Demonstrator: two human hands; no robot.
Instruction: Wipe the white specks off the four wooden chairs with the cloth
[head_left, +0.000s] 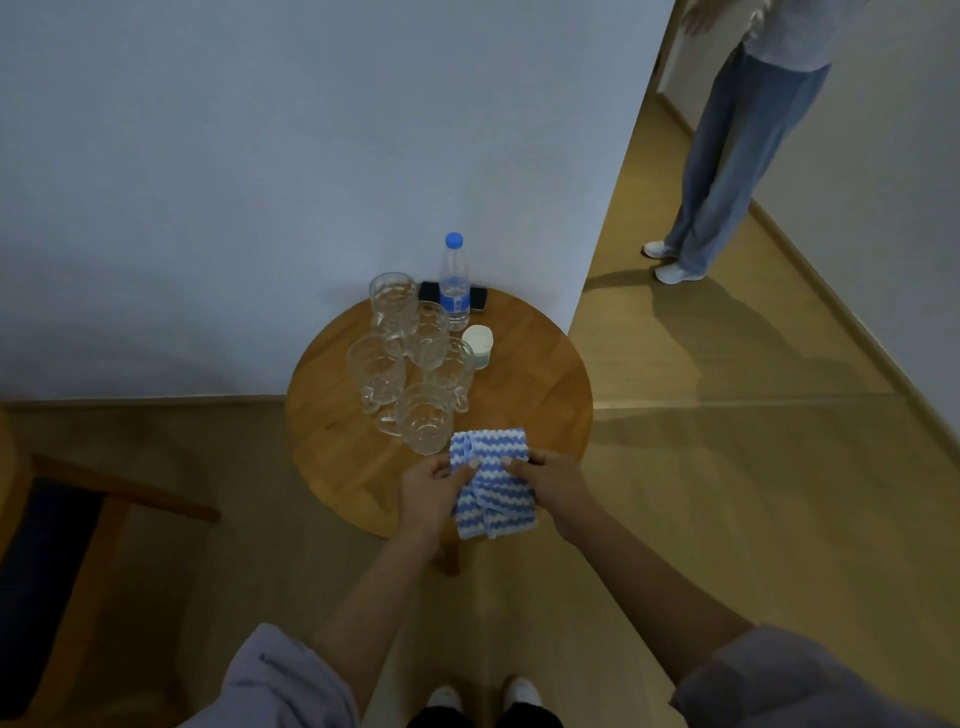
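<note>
A blue-and-white zigzag cloth (491, 478) is folded and held over the near edge of a round wooden table (535, 395). My left hand (434, 491) pinches its left side with thumb on top. My right hand (556, 486) grips its right side. One wooden chair with a dark seat (62, 561) shows partly at the lower left; no white specks can be made out on it in this dim view.
On the table stand several glass mugs (415, 364), a water bottle with a blue cap (455, 283), a small white-lidded jar (478, 345) and a dark phone (478, 297). Another person (727, 156) stands on the wooden floor at the upper right. A white wall rises behind the table.
</note>
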